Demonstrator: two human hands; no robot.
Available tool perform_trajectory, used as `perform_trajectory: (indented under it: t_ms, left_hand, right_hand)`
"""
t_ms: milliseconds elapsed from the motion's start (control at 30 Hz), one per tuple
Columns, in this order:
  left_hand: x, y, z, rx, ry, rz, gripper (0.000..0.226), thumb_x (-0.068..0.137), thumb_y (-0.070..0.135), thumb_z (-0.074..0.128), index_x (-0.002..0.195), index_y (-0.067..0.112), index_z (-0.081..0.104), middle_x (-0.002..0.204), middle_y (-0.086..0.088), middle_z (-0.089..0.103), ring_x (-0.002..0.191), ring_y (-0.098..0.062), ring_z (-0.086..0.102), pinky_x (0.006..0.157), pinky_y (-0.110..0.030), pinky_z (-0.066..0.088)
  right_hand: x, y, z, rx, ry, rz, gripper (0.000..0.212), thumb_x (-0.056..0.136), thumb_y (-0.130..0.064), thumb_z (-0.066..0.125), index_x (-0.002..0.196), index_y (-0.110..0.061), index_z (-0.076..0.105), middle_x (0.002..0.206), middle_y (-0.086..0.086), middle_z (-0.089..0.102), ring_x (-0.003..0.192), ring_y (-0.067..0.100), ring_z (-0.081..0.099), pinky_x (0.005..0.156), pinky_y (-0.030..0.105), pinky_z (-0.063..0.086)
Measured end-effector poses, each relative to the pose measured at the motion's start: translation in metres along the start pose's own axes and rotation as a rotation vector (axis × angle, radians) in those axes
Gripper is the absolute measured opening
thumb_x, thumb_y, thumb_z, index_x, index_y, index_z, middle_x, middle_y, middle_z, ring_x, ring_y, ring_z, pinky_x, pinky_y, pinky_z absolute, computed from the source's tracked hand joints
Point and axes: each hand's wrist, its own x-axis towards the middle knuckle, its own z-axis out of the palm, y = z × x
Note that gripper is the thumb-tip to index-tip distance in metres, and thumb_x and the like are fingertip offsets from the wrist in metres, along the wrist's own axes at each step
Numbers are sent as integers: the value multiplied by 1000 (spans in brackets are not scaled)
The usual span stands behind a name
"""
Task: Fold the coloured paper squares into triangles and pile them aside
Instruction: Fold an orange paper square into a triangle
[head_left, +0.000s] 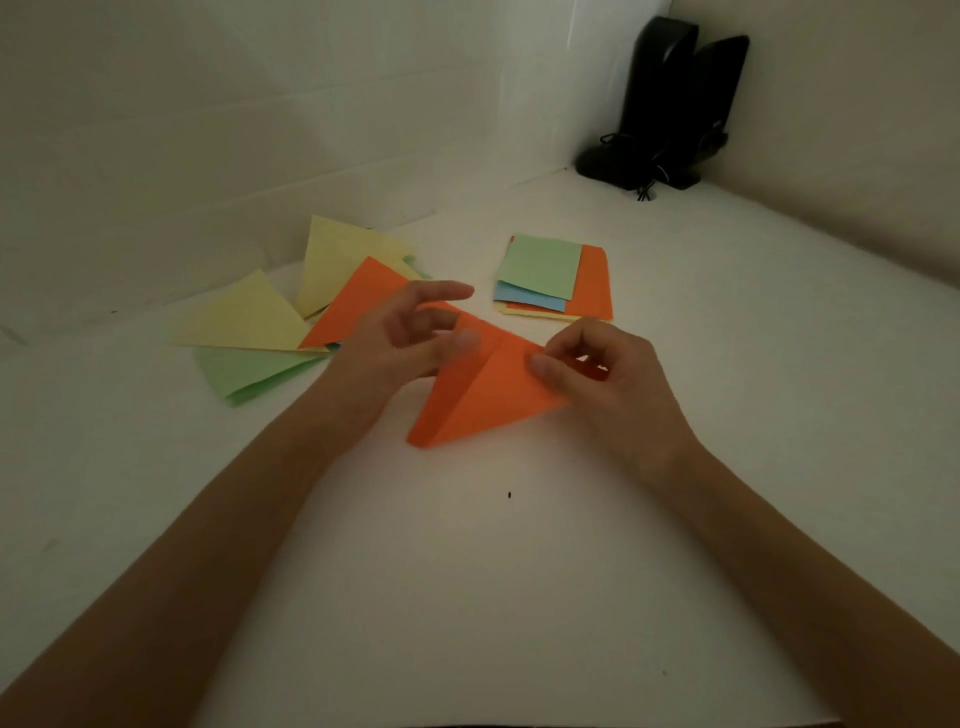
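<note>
An orange paper (483, 400), folded over into a triangle shape, is held just above the white table between both hands. My left hand (410, 338) pinches its upper left part with thumb and fingers, index finger stretched out. My right hand (597, 374) pinches its right corner with curled fingers. To the left lies the pile of folded triangles (291, 317): yellow, orange and green ones overlapping. Behind the hands sits a stack of unfolded squares (550, 275), green on top, with blue, orange and yellow beneath.
The white table (467, 571) meets white walls at the back and left. Black speakers with cables (670, 104) stand in the far right corner. A tiny dark speck (510, 494) lies on the table near me.
</note>
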Motion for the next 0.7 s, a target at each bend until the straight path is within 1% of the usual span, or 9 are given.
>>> perform_trajectory:
  t_ms: [67,100,200,233,300,433,500,600,700]
  left_hand:
    - [-3,-1,4,69,-52,37,44,72,9,72,111,21,57,81,12,66,74,-2,60,68,-15,48]
    - [-4,-1,7,89,-67,45,43,71,7,74,109,21,59,80,13,65,74,-1,60,68,-15,47]
    - [-5,-3,11,105,-59,60,25,71,10,70,90,26,69,80,13,67,76,-2,62,68,-15,48]
    - [-5,-4,13,89,-53,58,22,71,11,70,84,28,72,80,12,68,78,-2,63,68,-16,48]
    - [-6,-6,16,51,-53,58,23,71,10,75,81,31,75,82,11,70,81,-2,64,70,-15,48]
    - [-8,-6,23,-3,-40,47,21,72,15,65,88,26,74,85,10,71,83,-3,65,71,-16,49]
    - [-8,-6,24,30,-16,42,20,77,16,64,93,25,71,86,12,71,84,-2,64,72,-16,49]
    - [-7,-7,22,150,-2,60,23,87,5,60,96,24,69,82,13,70,80,-2,64,70,-17,48]
    - [-7,-9,22,148,-8,50,23,86,2,61,99,20,67,78,8,71,77,-5,65,68,-18,50]
  right_hand:
    - [-2,-2,2,-46,-48,-23,13,85,-18,68,74,-21,61,72,-17,59,71,-2,52,65,10,39]
    - [-3,-2,3,-54,-54,-31,13,85,-18,68,75,-21,61,73,-16,59,71,-1,51,65,10,39]
    - [-3,-3,2,-50,-23,-46,15,86,-18,67,75,-24,59,74,-16,58,72,-3,51,66,9,38]
    - [-3,-3,1,-50,-10,-48,15,86,-17,67,75,-24,59,75,-16,58,73,-3,51,67,8,38]
    - [-2,-2,0,-60,4,-49,16,85,-18,68,74,-26,58,77,-13,58,75,-3,51,69,8,37]
    - [-2,0,0,-96,23,-34,15,85,-23,69,76,-30,58,88,-10,60,88,0,52,75,7,35]
    - [-3,-1,0,-76,18,-37,15,84,-22,69,75,-27,59,85,-12,60,86,-4,51,75,6,34]
    - [-3,-2,1,-58,2,-62,15,84,-17,69,75,-22,59,77,-16,59,77,-3,53,75,8,35]
    - [-3,-2,2,-43,8,-60,17,83,-14,71,75,-22,58,73,-16,58,74,-1,53,72,14,37]
